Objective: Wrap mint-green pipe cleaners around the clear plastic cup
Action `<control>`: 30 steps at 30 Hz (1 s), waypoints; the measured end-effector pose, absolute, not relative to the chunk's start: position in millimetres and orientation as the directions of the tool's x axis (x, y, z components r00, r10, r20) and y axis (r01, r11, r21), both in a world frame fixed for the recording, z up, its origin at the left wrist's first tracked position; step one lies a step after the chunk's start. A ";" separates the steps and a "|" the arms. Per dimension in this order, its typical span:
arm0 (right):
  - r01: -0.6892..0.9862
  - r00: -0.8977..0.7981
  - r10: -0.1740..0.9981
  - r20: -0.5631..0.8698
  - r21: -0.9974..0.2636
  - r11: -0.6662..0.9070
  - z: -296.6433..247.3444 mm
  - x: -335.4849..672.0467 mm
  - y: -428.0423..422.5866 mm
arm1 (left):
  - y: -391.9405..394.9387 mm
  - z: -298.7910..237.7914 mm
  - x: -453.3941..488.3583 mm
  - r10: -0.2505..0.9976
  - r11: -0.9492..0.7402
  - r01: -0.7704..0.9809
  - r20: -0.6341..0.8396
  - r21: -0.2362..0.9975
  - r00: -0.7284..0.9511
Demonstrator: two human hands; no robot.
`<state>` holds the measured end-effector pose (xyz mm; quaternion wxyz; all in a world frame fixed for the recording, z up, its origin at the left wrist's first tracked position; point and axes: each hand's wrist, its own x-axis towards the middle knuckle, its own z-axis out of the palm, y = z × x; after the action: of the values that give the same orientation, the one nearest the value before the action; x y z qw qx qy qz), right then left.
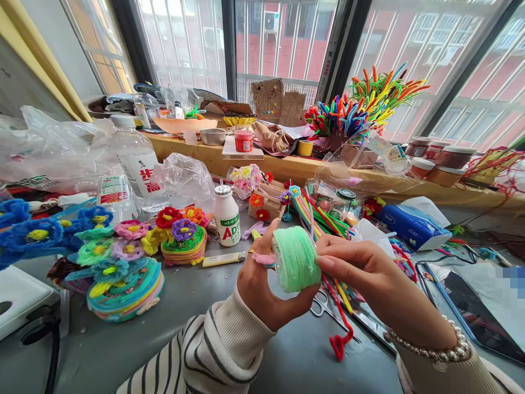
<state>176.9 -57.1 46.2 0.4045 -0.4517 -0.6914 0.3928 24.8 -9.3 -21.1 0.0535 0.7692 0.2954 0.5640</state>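
My left hand point(260, 282) is closed around a short cylinder point(296, 258) wrapped in mint-green pipe cleaner, with thumb below and fingers above. A clear, shiny end of the cylinder shows on its left side. A pink fuzzy piece point(262, 259) lies by the ringed finger of that hand. My right hand point(356, 268) pinches at the cylinder's right edge, thumb and forefinger pressed on the green pipe cleaner; the exact bit between them is hidden. Under the hands lie scissors point(321, 304) and a red pipe cleaner point(339, 328). Loose coloured pipe cleaners point(315, 213) fan out behind.
Flower-topped pipe-cleaner boxes point(127, 290) stand at left, beside water bottles point(137, 164). A white drink bottle point(226, 216) stands behind a glue tube point(223, 259). A tissue pack point(414, 224) and a tablet point(479, 306) lie at right. The window sill point(283, 171) holds jars and pipe-cleaner bundles.
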 end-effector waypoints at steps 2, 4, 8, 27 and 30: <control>0.336 -0.252 0.940 0.230 -0.890 0.307 46.2 176.4 -56.1 | -9.7 -20.8 24.3 0.518 -0.813 0.409 0.837 0.415 0.179; 0.382 -0.225 0.936 0.270 -0.859 0.340 46.0 175.8 -55.6 | -9.9 -20.3 24.0 0.521 -0.805 0.422 0.836 0.416 0.171; 0.556 -0.147 0.913 0.380 -0.732 0.394 46.7 173.1 -58.7 | -9.9 -18.8 25.4 0.533 -0.785 0.456 0.832 0.418 0.154; 0.697 -0.157 0.838 0.522 -0.543 0.469 42.6 166.2 -64.2 | -8.8 -22.3 27.7 0.525 -0.744 0.519 0.849 0.421 0.063; 0.687 -0.159 0.841 0.518 -0.554 0.470 41.0 165.9 -63.6 | -8.8 -21.9 27.6 0.522 -0.747 0.514 0.851 0.422 0.060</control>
<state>165.9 -63.6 41.0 0.4060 -0.5058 -0.7552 0.0946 27.6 -8.8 -21.9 0.0035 0.7280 0.3559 0.5859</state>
